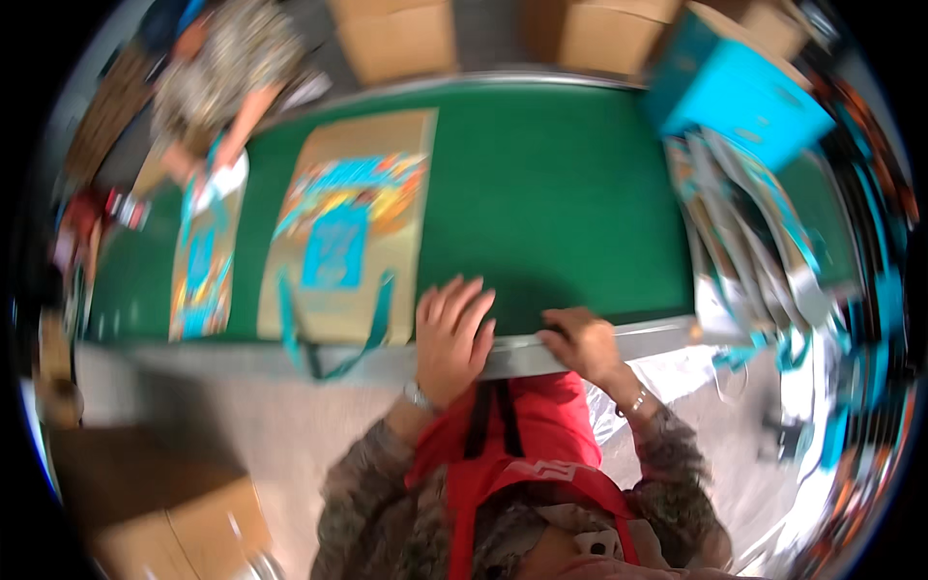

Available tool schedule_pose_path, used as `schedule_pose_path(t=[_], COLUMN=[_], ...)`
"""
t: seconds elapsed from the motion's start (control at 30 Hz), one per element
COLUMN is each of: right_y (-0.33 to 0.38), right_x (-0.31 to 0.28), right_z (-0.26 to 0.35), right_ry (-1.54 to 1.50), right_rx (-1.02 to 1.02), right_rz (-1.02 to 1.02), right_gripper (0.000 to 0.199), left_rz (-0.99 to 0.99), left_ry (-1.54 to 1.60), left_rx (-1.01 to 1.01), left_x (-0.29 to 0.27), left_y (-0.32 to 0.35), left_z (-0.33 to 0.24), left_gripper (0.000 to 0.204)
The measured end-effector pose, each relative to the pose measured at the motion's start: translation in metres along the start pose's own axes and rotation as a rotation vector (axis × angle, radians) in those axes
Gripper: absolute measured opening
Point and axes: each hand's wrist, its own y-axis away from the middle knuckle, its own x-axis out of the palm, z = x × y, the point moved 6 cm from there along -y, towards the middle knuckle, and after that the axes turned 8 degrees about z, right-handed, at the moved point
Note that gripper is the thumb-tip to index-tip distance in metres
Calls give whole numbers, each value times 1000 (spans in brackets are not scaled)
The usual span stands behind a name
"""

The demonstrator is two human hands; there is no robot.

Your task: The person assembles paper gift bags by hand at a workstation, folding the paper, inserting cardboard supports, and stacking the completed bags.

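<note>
Here's the left hand [452, 333], fingers stretched out and grasping nothing, just beside the big flat tan bag with turquoise-and-orange print [343, 232]. That bag lies left on the green-topped desk [556, 184], turquoise strap handles [380, 324] toward the near edge. And the right hand [585, 343], loosely bent and free, sits at that edge! Right, a bundle of tan bags [744, 232]; beyond it, a bright turquoise box [739, 101].

A flat tan bag [340, 222] with bright blue-and-orange print lay on the green table [561, 184], its teal handle [379, 321] overhanging the near edge.
</note>
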Motion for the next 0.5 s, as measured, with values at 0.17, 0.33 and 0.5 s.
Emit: schedule_pose_path(t=[0.17,0.33,0.5], right_y=[23,22,23], right_x=[8,4,2], right_z=[4,-1,-1], right_ry=[208,221,250], right_rx=[-73,35,93], right_rz=[-100,-87,-110], right_gripper=[19,17,20], left_rz=[123,363,253], left_ry=[-439,-413,7], left_rx=[-464,-486,-414], left_x=[-57,-35,-64], left_y=[30,43,24], left_z=[107,134,151], left_gripper=[98,103,86])
